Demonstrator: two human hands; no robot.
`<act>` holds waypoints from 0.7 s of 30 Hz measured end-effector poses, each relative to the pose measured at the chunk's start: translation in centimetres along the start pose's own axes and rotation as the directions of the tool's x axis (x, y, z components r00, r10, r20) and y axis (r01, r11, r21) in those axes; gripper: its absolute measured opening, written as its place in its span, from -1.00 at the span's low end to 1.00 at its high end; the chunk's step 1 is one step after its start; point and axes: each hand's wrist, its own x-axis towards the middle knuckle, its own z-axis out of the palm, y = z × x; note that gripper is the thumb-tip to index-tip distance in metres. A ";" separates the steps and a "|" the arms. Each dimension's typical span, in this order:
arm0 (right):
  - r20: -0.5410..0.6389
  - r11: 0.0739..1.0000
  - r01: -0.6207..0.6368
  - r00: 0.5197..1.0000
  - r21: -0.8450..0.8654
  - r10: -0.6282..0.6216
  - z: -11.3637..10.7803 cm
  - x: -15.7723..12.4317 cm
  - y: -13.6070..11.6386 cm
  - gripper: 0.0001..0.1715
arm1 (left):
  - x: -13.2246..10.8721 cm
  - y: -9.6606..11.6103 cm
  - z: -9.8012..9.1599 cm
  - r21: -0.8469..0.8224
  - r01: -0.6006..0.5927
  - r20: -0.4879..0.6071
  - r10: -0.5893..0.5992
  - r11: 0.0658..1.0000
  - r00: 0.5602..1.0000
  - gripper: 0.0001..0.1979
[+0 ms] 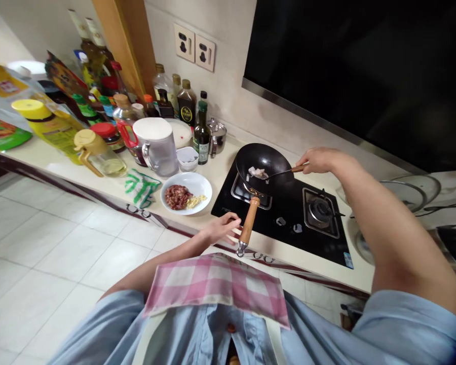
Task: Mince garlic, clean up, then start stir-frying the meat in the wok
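Note:
My right hand (319, 160) is closed round the wooden handle of a spatula (300, 168), whose metal end reaches into the black wok (275, 154). Pale, whitish chunks (257, 173), perhaps pork fat, lie in the wok by the spatula's tip. The wok rests on the left burner, with its wooden handle (250, 221) pointing towards me. Just left of that handle is my left hand (223, 229), fingers apart and not wrapped round it. A white plate (204, 187) to the left carries raw chopped meat (177, 196) and chopped garlic-like bits (196, 201).
The black gas stove (264, 223) has a second burner (320, 210) on the right. Lids (418, 190) stand beyond it. Bottles, a plastic jug (159, 149) and a green-white cloth (142, 187) crowd the left counter. A dark range hood (361, 76) overhangs the back right.

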 end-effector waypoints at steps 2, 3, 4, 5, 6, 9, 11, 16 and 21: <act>0.040 0.998 -0.043 0.998 -0.052 0.045 1.0 0.2 -0.3 -0.70 | 0.6 0.5 1.9 -0.042 0.040 0.074 -0.037 0.998 0.997 -0.49; 0.069 0.994 -0.066 0.995 -0.082 0.071 1.6 0.1 -0.7 -0.68 | 0.8 0.5 2.8 -0.076 0.061 0.096 -0.054 0.995 0.994 -0.47; 0.076 0.993 -0.066 0.994 -0.096 0.074 2.1 -0.2 -1.1 -0.67 | 0.9 0.5 3.6 -0.111 0.079 0.106 -0.067 0.991 0.992 -0.45; 0.082 0.993 -0.059 0.994 -0.103 0.067 2.4 -0.6 -1.5 -0.65 | 1.0 0.3 4.3 -0.140 0.088 0.102 -0.074 0.986 0.992 -0.45; 0.095 0.993 -0.051 0.994 -0.107 0.061 2.6 -1.2 -1.7 -0.64 | 1.1 0.2 4.9 -0.154 0.091 0.081 -0.079 0.984 0.994 -0.47; 0.141 0.989 -0.079 0.985 -0.125 0.097 1.7 -3.2 -1.3 -0.65 | 1.1 -0.1 6.0 -0.124 0.098 -0.010 -0.100 0.987 0.995 -0.57; 0.164 0.975 -0.156 0.970 -0.157 0.181 0.3 -4.3 -0.1 -0.65 | 1.0 -0.1 6.3 -0.092 0.106 -0.037 -0.110 0.990 0.993 -0.62; 0.197 0.940 -0.236 0.937 -0.247 0.287 -0.7 -4.8 1.1 -0.66 | 0.8 0.2 6.6 -0.099 0.105 -0.076 -0.113 0.990 0.991 -0.62; 0.089 0.968 -0.168 0.978 -0.188 0.187 1.2 -3.2 0.3 -0.66 | 1.2 -0.2 6.7 -0.086 0.092 -0.097 -0.100 0.992 0.990 -0.59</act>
